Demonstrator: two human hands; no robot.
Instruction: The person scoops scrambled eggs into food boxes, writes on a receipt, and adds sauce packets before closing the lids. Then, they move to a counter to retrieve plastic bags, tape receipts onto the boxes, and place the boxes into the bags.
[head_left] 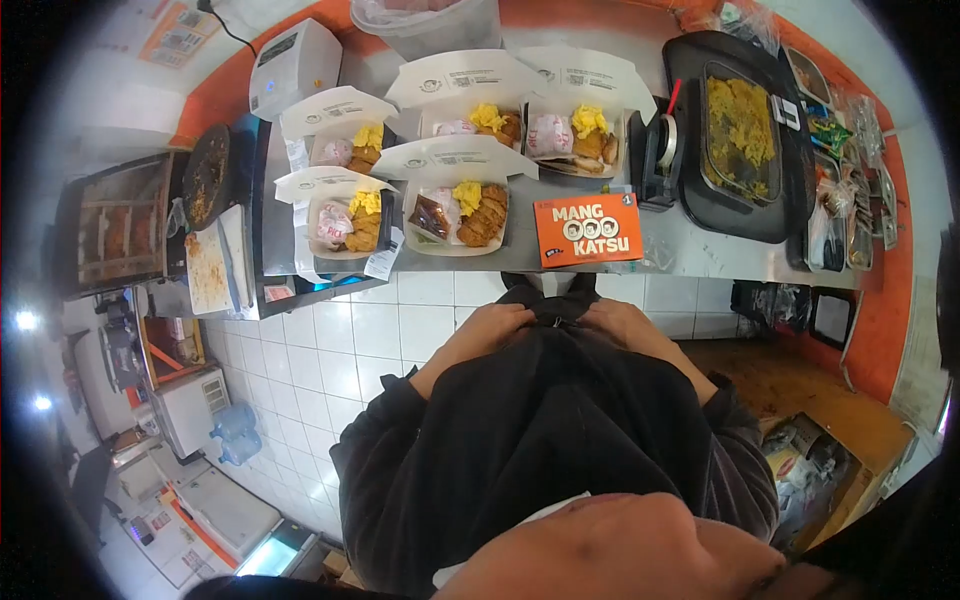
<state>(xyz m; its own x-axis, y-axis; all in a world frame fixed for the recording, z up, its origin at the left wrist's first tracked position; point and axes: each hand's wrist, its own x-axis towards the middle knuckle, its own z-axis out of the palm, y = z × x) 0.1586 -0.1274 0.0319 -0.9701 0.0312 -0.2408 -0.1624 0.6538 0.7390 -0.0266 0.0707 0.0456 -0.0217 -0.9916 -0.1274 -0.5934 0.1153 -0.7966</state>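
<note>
My left hand (pixel 498 326) lies against the front of my black apron (pixel 540 420), below the counter edge, fingers resting on the cloth. On the other side of the apron front, my right hand (pixel 622 322) rests in the same way. Both hold nothing that I can see. Nearest to them on the steel counter is a closed orange food box (pixel 588 230) printed "MANG KATSU". Several open boxes stand left of it and behind. The front middle box (pixel 457 252) holds fried cutlet, scrambled egg, wrapped rice and a sauce packet; the front left box (pixel 345 252) holds similar food.
A glass tray of yellow egg (pixel 740 135) sits on a black board (pixel 690 210) at right. A tape dispenser (pixel 660 170) stands beside the orange box. At left are a white printer (pixel 295 70), a dark pan (pixel 207 178) and a cutting board (pixel 208 275) with a knife.
</note>
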